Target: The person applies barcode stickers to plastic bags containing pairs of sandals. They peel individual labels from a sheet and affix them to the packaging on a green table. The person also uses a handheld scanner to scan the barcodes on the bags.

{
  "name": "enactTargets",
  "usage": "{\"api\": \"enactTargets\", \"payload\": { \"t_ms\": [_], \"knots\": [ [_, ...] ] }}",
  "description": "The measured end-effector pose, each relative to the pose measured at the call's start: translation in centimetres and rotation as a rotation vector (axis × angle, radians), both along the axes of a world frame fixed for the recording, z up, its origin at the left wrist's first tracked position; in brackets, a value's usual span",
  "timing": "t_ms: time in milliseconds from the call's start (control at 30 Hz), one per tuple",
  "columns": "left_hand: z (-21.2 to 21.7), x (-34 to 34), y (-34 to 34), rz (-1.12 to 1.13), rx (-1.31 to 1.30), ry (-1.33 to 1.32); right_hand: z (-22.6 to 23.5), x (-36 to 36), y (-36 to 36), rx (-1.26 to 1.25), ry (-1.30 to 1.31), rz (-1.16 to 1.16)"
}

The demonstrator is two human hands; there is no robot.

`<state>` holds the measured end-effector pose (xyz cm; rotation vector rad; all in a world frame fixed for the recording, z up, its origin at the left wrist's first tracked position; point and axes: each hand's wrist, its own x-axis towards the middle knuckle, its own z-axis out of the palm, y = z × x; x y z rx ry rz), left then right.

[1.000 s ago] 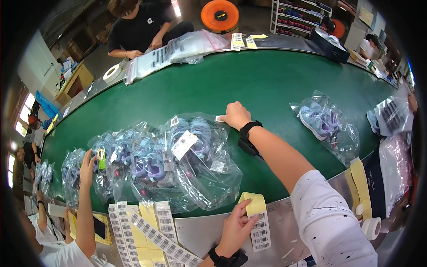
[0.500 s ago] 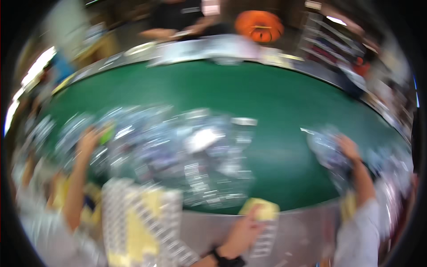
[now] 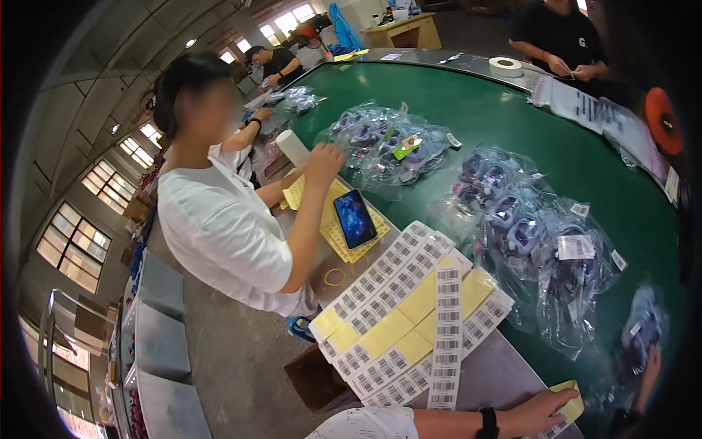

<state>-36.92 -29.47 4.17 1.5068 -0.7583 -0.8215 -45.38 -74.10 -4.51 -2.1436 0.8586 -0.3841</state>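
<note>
My left hand (image 3: 542, 411), with a black watch on the wrist, rests at the bottom edge and pinches a yellow label sheet (image 3: 572, 402). At the dark right rim, my blurred right hand (image 3: 648, 372) grips the lower edge of a clear bag (image 3: 643, 328) with a purple item inside. That bag lies on the green belt (image 3: 512, 117), just right of a pile of similar bags (image 3: 526, 234). Fanned sheets of barcode labels on yellow backing (image 3: 417, 314) lie on the metal ledge to the left of my left hand.
A co-worker in a white shirt (image 3: 219, 227) stands at my left, one hand (image 3: 322, 157) at another pile of bags (image 3: 387, 139). A phone (image 3: 355, 218) lies on yellow sheets, with a rubber band (image 3: 335, 276) nearby. A tape roll (image 3: 506, 66) and people stand at the far side.
The view has swung left, bringing the co-worker into view. My right hand left the middle of the belt, reached a bag at the right and now holds it. My left hand keeps the yellow sheet.
</note>
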Motion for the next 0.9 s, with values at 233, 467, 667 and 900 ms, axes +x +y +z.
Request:
{"api": "enactTargets", "payload": {
  "t_ms": [233,467,667,900],
  "knots": [
    [0.0,0.2,-0.6,0.038,-0.223,-0.023,4.5,8.7,13.8,0.077,-0.114,0.170],
    [-0.4,1.1,0.4,0.183,-0.187,-0.066,14.2,1.2,25.7,-0.206,-0.021,0.266],
    [-0.9,0.3,-0.2,0.152,-0.211,-0.012,14.2,-2.3,31.2,0.030,0.005,0.251],
    [-1.1,-0.3,0.4,0.080,-0.179,-0.042,14.5,-2.8,32.1,0.057,-0.021,0.266]
  ]
}}
